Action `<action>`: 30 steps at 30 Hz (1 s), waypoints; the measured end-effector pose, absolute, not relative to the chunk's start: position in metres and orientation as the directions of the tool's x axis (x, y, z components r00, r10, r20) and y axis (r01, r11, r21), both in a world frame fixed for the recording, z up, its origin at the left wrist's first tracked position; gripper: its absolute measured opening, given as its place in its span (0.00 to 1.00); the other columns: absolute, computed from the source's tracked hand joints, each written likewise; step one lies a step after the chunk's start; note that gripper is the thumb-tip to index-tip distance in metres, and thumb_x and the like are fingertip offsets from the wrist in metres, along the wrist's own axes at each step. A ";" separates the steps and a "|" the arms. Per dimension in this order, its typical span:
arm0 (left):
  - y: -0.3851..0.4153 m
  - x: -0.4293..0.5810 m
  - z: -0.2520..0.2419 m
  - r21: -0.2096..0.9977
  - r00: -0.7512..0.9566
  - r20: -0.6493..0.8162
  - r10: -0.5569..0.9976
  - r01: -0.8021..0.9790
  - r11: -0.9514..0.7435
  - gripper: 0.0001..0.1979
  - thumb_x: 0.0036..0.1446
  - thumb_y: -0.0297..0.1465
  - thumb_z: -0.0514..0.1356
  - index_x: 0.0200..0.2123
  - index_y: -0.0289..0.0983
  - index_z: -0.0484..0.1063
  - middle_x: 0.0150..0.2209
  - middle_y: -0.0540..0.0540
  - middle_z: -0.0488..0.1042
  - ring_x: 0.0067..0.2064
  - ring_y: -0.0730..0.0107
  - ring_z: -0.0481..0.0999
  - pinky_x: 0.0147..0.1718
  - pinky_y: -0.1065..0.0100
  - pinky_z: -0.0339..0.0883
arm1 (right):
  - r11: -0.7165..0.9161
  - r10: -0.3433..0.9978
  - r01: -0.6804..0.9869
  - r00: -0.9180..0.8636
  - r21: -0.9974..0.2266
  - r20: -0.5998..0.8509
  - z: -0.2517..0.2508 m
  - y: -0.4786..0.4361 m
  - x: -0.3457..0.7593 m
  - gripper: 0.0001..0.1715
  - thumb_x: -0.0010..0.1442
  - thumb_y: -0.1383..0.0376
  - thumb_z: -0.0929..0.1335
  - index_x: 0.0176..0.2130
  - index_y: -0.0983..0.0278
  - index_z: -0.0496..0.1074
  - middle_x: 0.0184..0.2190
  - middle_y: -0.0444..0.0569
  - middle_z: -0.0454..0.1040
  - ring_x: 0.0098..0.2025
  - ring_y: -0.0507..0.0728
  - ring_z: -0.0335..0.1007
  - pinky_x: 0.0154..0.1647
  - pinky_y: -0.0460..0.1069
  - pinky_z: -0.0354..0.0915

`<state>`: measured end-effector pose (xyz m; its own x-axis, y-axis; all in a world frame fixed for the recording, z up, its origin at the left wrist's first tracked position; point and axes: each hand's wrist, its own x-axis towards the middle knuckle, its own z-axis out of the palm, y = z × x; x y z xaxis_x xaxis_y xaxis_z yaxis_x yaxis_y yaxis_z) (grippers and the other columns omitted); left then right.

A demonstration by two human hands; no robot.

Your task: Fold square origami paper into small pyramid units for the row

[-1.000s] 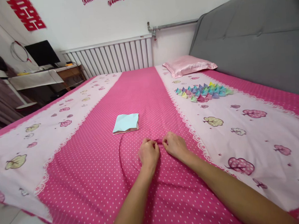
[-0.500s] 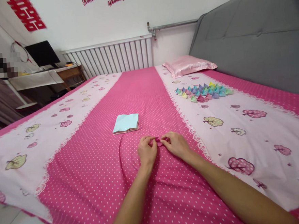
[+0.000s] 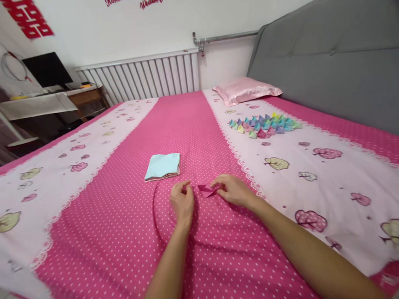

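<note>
Between my hands is a small folded magenta paper (image 3: 206, 191), close in colour to the bedsheet below it. My right hand (image 3: 232, 190) pinches its right end between thumb and fingers. To the left of the paper, apart from it, my left hand (image 3: 183, 200) has its fingers curled, with a gap between thumb and forefinger and nothing seen between them. A stack of square paper sheets (image 3: 163, 166), light blue on top, lies just beyond my left hand. Farther off to the right, several folded paper pieces (image 3: 264, 126) in many colours stand grouped on the bed.
The bed's pink dotted sheet (image 3: 123, 232) spreads around my hands. A pink pillow (image 3: 246, 90) lies by the grey headboard (image 3: 326, 63). Behind the bed is a white radiator (image 3: 143, 78); at the far left, a desk (image 3: 35, 106) holds a black monitor (image 3: 47, 70).
My left hand has let go of the magenta paper and moved left. More of the paper shows, still in my right hand. The whole view has shifted slightly.
</note>
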<state>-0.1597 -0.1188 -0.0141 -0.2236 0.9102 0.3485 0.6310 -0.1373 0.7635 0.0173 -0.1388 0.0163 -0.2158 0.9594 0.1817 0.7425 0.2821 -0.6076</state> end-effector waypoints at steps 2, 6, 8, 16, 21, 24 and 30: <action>-0.116 -0.158 -0.017 0.750 -0.237 0.423 0.875 0.634 -0.191 0.12 0.51 0.30 0.51 0.34 0.34 0.74 0.35 0.44 0.74 0.36 0.69 0.72 0.39 0.67 0.65 | 0.300 0.953 0.776 -0.227 -0.554 0.199 0.017 -0.138 0.016 0.10 0.52 0.70 0.66 0.36 0.61 0.75 0.36 0.46 0.74 0.39 0.52 0.68 0.40 0.46 0.60; -0.110 -0.157 -0.023 0.674 -0.232 0.522 0.821 0.702 -0.230 0.12 0.51 0.30 0.51 0.34 0.34 0.74 0.34 0.44 0.73 0.36 0.67 0.71 0.40 0.66 0.65 | 0.323 0.946 0.818 -0.260 -0.476 0.196 0.019 -0.135 0.014 0.08 0.54 0.68 0.66 0.34 0.60 0.75 0.33 0.45 0.75 0.38 0.51 0.68 0.40 0.44 0.60; -0.109 -0.157 -0.026 0.656 -0.241 0.559 0.793 0.714 -0.246 0.13 0.51 0.30 0.51 0.34 0.34 0.74 0.34 0.43 0.72 0.37 0.66 0.71 0.40 0.66 0.65 | 0.308 0.949 0.833 -0.238 -0.459 0.205 0.021 -0.133 0.014 0.08 0.55 0.66 0.66 0.34 0.59 0.75 0.33 0.44 0.76 0.36 0.52 0.69 0.38 0.44 0.61; -0.107 -0.155 -0.031 0.542 -0.234 0.633 0.738 0.814 -0.207 0.13 0.52 0.31 0.50 0.34 0.36 0.73 0.39 0.42 0.71 0.41 0.63 0.70 0.44 0.64 0.63 | 0.181 0.963 0.837 -0.045 -0.517 0.264 0.039 -0.119 0.042 0.11 0.57 0.64 0.64 0.38 0.56 0.74 0.36 0.41 0.77 0.37 0.51 0.71 0.39 0.43 0.61; -0.105 -0.154 -0.029 0.423 -0.139 0.648 0.749 0.883 -0.202 0.13 0.51 0.32 0.51 0.35 0.34 0.73 0.42 0.40 0.71 0.45 0.60 0.68 0.49 0.61 0.58 | 0.017 0.960 0.871 0.123 -0.491 0.251 0.044 -0.099 0.090 0.11 0.56 0.64 0.63 0.37 0.55 0.74 0.36 0.41 0.76 0.38 0.51 0.70 0.37 0.43 0.60; -0.104 -0.154 -0.029 0.384 -0.093 0.639 0.763 0.899 -0.211 0.15 0.51 0.33 0.51 0.37 0.34 0.72 0.43 0.39 0.71 0.47 0.58 0.67 0.50 0.60 0.58 | -0.079 0.951 0.870 0.213 -0.486 0.226 0.040 -0.085 0.125 0.11 0.55 0.65 0.64 0.37 0.55 0.74 0.35 0.41 0.76 0.38 0.51 0.70 0.35 0.43 0.59; -0.103 -0.155 -0.030 0.350 -0.048 0.604 0.796 0.913 -0.210 0.16 0.50 0.36 0.50 0.37 0.36 0.71 0.44 0.40 0.72 0.47 0.57 0.68 0.49 0.59 0.59 | -0.250 0.895 0.840 0.390 -0.482 0.216 0.026 -0.052 0.178 0.15 0.57 0.64 0.61 0.40 0.56 0.73 0.38 0.45 0.75 0.40 0.53 0.69 0.34 0.45 0.59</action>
